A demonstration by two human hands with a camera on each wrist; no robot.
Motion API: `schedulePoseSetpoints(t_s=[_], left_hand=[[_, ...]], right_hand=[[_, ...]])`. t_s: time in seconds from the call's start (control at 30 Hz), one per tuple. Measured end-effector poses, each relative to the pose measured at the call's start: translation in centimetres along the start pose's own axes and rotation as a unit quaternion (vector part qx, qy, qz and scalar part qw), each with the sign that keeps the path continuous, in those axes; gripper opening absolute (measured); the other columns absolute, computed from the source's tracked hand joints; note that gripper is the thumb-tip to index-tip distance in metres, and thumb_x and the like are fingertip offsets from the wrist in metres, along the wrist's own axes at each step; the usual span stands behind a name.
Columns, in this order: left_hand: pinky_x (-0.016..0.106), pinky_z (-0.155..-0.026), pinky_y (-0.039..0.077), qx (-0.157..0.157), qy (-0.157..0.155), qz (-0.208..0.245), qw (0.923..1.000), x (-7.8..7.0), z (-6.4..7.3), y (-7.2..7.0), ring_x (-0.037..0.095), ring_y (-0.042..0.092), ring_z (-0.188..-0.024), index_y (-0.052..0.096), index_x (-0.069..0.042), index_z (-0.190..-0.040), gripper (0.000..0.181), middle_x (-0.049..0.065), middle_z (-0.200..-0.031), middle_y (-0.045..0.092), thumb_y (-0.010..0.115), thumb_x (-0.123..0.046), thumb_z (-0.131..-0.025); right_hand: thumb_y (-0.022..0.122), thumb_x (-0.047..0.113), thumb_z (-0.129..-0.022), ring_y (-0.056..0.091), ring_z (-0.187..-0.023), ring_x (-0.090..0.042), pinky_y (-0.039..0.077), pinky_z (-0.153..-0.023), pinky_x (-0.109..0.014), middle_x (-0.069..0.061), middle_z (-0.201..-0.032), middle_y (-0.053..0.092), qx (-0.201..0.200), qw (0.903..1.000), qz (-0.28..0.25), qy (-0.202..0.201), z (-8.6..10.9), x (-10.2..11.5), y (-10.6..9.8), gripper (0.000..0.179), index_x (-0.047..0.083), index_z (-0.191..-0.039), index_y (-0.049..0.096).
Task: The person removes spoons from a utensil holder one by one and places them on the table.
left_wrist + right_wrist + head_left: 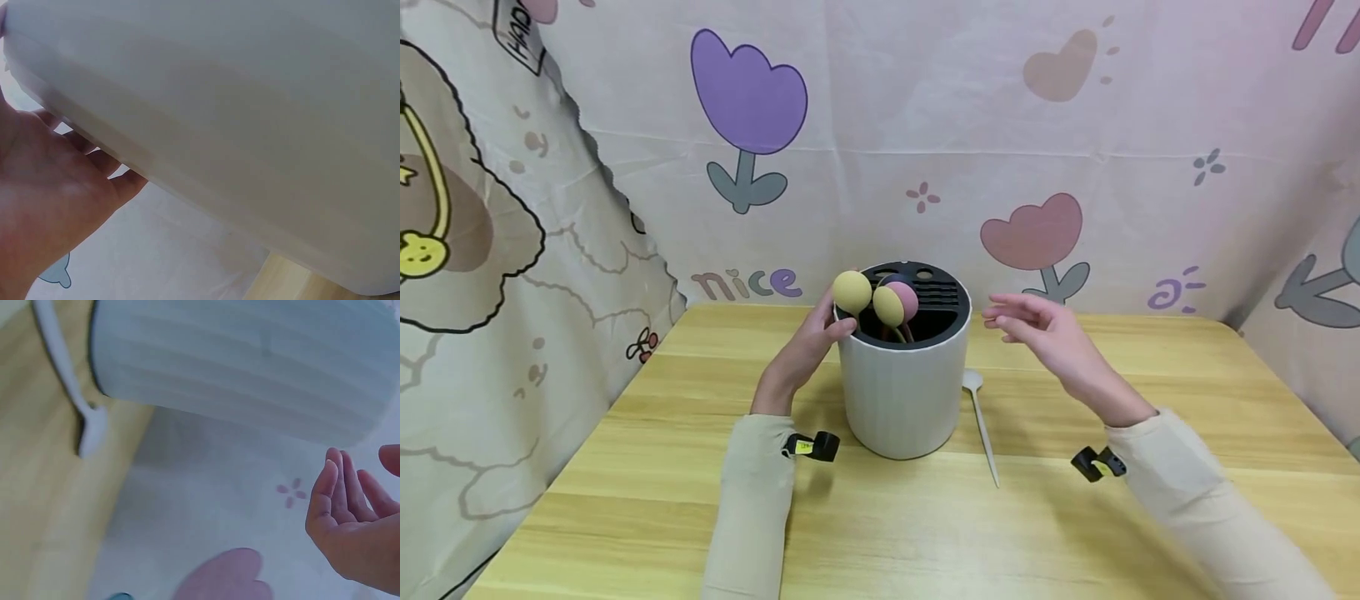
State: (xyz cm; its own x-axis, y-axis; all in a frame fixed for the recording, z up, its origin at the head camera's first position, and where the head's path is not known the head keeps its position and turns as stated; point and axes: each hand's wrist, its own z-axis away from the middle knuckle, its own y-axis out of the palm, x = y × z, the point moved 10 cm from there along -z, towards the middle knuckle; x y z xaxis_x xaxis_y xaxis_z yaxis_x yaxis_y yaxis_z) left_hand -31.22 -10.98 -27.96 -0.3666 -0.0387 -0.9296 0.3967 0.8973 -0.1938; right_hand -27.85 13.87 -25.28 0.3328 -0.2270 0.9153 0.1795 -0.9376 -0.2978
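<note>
A white ribbed utensil holder (904, 400) with a black slotted top (936, 293) stands upright on the table. My left hand (808, 342) grips its left side, thumb at the rim and the other fingers around the far side; the left wrist view shows those fingers against the white wall (212, 125). Out of the top rise a round yellow head (852, 292), a second yellow head (888, 307) and a pink one (905, 300). My right hand (1045, 342) hovers right of the holder with loosely bent fingers, holding nothing. In the right wrist view its fingertips (334, 456) are near the holder's upper end.
A pale grey spoon (981, 425) lies on the wooden table (880, 533) just right of the holder, its bowl toward the back. Behind the table hangs a printed cloth (880, 108), and another stretch of it covers the left side.
</note>
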Motion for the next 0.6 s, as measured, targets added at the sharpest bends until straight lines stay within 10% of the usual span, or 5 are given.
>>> schedulePoseSetpoints(t_s=[0.6], left_hand=[[0.06, -0.111, 0.007, 0.003, -0.001, -0.004, 1.0, 0.2, -0.1, 0.1, 0.028, 0.007, -0.144, 0.011, -0.012, -0.156, 0.105, 0.011, -0.159, 0.011, 0.058, -0.064, -0.078]], right_hand=[[0.06, 0.011, -0.093, 0.063, -0.104, -0.018, 0.049, -0.09, -0.029, -0.016, -0.118, 0.065, 0.062, 0.997, 0.045, 0.003, -1.7, 6.5, 1.9, 0.036, -0.004, -0.126, 0.059]])
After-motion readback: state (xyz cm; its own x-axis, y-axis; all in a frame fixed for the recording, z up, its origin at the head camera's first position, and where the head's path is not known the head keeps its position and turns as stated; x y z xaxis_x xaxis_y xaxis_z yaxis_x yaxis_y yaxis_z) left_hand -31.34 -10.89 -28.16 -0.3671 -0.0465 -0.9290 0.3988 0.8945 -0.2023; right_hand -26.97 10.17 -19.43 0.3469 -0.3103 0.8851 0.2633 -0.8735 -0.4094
